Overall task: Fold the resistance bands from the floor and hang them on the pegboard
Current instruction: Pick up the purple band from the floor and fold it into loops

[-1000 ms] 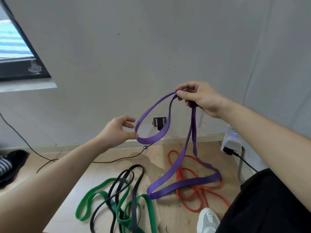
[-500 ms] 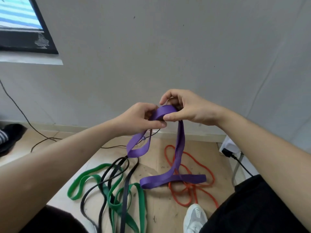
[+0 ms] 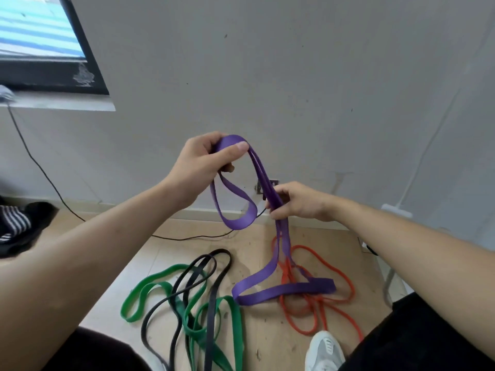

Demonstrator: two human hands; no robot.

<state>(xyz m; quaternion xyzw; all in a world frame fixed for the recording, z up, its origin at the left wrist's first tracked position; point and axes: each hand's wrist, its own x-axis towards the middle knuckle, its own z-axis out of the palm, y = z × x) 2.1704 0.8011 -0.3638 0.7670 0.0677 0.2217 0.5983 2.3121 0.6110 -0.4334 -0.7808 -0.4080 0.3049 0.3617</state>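
Black cable (image 3: 184, 239) trails down the wall (image 3: 294, 76) below a screen (image 3: 40, 36); white shoe (image 3: 324, 349) on the floor (image 3: 262, 242).

Grey wall (image 3: 294, 76) ahead, small dark marks. Dark frame (image 3: 88, 65) top left, blue and white stripes inside; window or screen, cannot tell. White ledge (image 3: 67, 105) under it. Black cable (image 3: 40, 167) down wall, then along tan floor (image 3: 187, 253). White baseboard (image 3: 203, 211). Striped cloth (image 3: 13, 218) on floor, far left. White box (image 3: 396, 210) low on wall, right.

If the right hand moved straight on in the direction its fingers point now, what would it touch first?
Probably the loop of the purple band hanging under the left hand, just beyond the right hand; depth is unclear.
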